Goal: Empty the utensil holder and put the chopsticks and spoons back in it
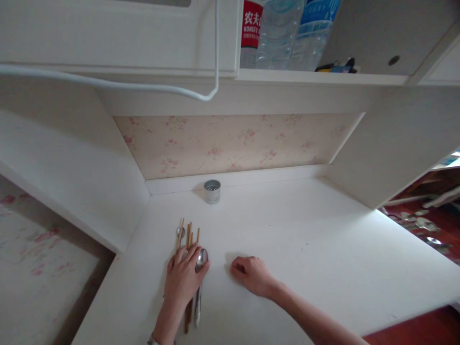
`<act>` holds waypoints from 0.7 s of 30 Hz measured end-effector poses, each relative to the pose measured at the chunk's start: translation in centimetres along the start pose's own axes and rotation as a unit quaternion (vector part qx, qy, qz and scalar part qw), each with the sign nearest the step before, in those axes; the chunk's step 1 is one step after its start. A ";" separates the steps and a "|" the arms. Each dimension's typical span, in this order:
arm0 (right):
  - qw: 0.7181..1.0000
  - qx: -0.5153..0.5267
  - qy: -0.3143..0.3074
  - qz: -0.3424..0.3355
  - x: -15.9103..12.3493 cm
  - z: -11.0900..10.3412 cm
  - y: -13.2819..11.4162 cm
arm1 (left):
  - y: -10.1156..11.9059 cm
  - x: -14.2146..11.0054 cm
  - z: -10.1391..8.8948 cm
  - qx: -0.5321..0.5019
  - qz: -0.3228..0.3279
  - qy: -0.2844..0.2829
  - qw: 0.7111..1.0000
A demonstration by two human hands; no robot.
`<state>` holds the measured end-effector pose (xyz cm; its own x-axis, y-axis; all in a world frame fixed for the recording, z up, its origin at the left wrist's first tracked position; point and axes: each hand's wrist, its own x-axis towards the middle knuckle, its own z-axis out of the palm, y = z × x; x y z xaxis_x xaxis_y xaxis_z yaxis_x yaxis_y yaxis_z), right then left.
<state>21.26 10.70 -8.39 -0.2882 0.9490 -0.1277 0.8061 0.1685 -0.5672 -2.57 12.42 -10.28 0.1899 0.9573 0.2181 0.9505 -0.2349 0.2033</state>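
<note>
My left hand (184, 273) lies over a loose bundle of chopsticks (189, 231) and spoons on the white desk, its fingers spread across them. Beside its index finger and thumb shows the bowl of a metal spoon (202, 258), whose handle runs toward me. A second, smaller spoon (180, 232) sits by the chopstick tips, partly covered. What lies under the palm is hidden. To the right, my right hand (253, 275) rests on the desk as a loose fist, with nothing seen in it. Against the back stands a perforated metal utensil holder (212, 192), upright.
Above the desk, a shelf (323, 76) holds several plastic bottles (280, 33) and small dark items. A white cable (161, 88) hangs down in front of the cabinet. Side panels (406, 143) bound the desk left and right. Shiny items (427, 224) show beyond its right edge.
</note>
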 end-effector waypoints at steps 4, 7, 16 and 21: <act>0.996 -0.036 -0.054 -0.063 2.2 -2.3 -0.8 | -0.1 -0.3 0.0 -0.009 0.013 0.003 1.000; 0.996 -0.047 -0.045 -0.056 5.3 -3.8 -1.2 | 0.0 -0.5 0.0 -0.003 0.014 0.006 1.000; 0.994 -0.092 0.053 -0.009 16.8 -6.7 -3.9 | -0.9 -0.9 -0.1 -0.026 0.022 0.026 0.999; 0.991 -0.108 0.078 0.020 19.5 -6.7 -4.9 | -1.3 -1.3 0.1 -0.017 0.025 0.039 0.999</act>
<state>15.13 30.18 -2.64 -0.1845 0.9828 -0.0099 0.9117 0.1674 -0.3752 -4.00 11.51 -10.92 0.2153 0.9284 0.3030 0.9313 -0.2886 0.2225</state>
